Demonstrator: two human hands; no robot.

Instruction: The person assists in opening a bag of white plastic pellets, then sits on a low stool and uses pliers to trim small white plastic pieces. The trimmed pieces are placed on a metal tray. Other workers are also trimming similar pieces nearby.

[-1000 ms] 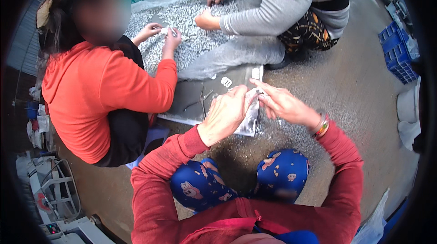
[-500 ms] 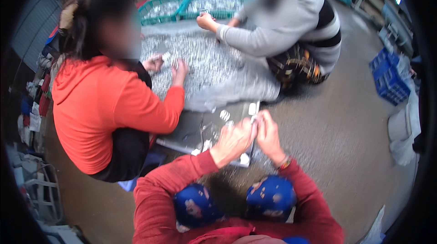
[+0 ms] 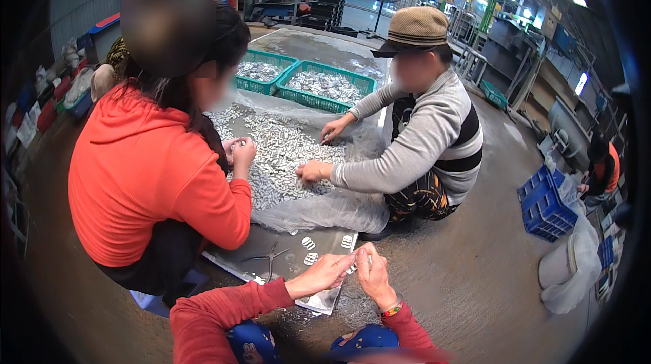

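Observation:
Above the near right edge of a flat grey board [image 3: 288,238], my two hands meet at the fingertips. My left hand [image 3: 320,276] and my right hand [image 3: 375,277] are both closed in a pinch. Between them shows a small slotted metal piece [image 3: 352,269], mostly hidden by the fingers. Similar silvery pieces lie on the board: an upper slotted piece [image 3: 308,243], a lower slotted piece [image 3: 310,259] and a slotted piece near the right corner [image 3: 347,241]. Left of my hands, pliers [image 3: 269,258] with spread handles rest on the board.
Beyond lies a heap of small metal pieces [image 3: 285,140] on clear plastic sheeting [image 3: 325,211]. A co-worker in orange [image 3: 149,174] squats left; a co-worker in grey [image 3: 427,126] reaches into the heap. Green baskets [image 3: 325,101] stand behind. A blue crate [image 3: 542,202] stands right.
The view has tilted up and sharpened. My hands stay together at the fingertips. The grey-sleeved co-worker's raised hand has come down onto the heap; the orange-clad co-worker's hands have drawn together.

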